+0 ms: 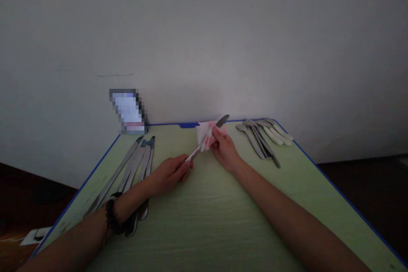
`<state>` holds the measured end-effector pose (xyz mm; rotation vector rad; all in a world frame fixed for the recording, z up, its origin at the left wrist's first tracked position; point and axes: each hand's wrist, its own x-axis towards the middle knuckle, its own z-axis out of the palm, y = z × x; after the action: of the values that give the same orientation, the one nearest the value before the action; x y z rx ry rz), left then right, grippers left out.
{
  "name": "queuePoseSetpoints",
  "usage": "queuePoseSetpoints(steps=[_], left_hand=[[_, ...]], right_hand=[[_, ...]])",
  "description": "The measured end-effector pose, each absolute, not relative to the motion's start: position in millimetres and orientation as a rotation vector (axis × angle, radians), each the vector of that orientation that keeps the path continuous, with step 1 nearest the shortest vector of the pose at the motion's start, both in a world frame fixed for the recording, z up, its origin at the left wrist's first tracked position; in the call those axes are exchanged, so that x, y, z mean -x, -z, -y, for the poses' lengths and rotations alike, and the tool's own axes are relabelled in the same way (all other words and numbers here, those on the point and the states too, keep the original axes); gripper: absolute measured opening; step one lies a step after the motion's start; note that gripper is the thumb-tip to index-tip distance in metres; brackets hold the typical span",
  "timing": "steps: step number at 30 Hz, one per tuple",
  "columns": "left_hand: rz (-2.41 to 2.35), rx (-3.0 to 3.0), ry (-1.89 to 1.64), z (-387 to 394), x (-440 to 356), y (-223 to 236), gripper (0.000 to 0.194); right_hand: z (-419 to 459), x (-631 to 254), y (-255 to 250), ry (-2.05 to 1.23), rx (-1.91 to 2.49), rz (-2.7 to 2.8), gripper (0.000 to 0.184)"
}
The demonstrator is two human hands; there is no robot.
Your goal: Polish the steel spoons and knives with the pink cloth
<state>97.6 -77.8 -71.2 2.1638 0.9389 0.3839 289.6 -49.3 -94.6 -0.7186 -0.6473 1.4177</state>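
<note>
A metal table knife (pixel 223 120) slants up over the table, its handle end in my left hand (pixel 170 173), which is closed around it. My right hand (pixel 225 149) pinches a pink and white cloth (pixel 204 132) about the knife's middle, with the thumb on top. The blade tip sticks out beyond the cloth at the upper right. Under and beside my left forearm lie several more table knives (pixel 134 165), partly covered by the arm. To the right of my right hand is a group of metal spoons and forks (pixel 255 136), some with white handles (pixel 272 134).
The light green table (pixel 197 229) has a blue edge and stands against a grey wall (pixel 204 42). A phone-like device with a blurred screen (pixel 129 110) leans on the wall at the back left. A white object with a cord (pixel 36 236) lies low at the left.
</note>
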Motion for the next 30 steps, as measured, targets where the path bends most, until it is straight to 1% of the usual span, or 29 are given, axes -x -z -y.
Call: queuePoseSetpoints(steps=[2, 4, 6, 10, 14, 18, 21, 26, 30], left_hand=[[-0.926, -2.158, -0.367, 77.9, -97.2, 70.9, 0.032], [-0.908, -2.136, -0.363, 77.4, -96.3, 72.0, 0.027], [-0.902, -2.101, -0.369, 76.9, -95.5, 73.7, 0.021], [-0.951, -2.044, -0.386, 77.7, -96.9, 74.5, 0.019], [-0.982, -2.058, -0.378, 79.7, -98.9, 72.3, 0.029], [-0.997, -2.187, -0.292, 80.1, -97.4, 71.6, 0.029], [-0.991, -2.22, -0.255, 80.4, -96.6, 71.9, 0.03], [-1.013, -2.224, -0.232, 80.1, -98.3, 73.1, 0.031], [-1.014, -2.168, -0.262, 79.2, -98.4, 74.9, 0.031]], right_hand=[[46.9, -291.2, 94.3, -1.393, 0.725, 0.563, 0.029], [47.0, -292.2, 93.2, -1.42, 0.724, 0.601, 0.03], [49.4, -292.4, 91.8, -1.461, 0.714, 0.717, 0.03], [56.2, -291.3, 90.4, -1.511, 0.749, 0.995, 0.029], [55.9, -292.2, 94.0, -1.487, 0.801, 1.113, 0.029], [45.5, -299.9, 98.5, -1.301, 0.826, 0.856, 0.033], [38.5, -306.9, 99.2, -1.242, 0.823, 0.733, 0.032], [38.6, -312.1, 96.6, -1.304, 0.775, 0.74, 0.033], [47.3, -311.5, 90.3, -1.439, 0.814, 1.081, 0.033]])
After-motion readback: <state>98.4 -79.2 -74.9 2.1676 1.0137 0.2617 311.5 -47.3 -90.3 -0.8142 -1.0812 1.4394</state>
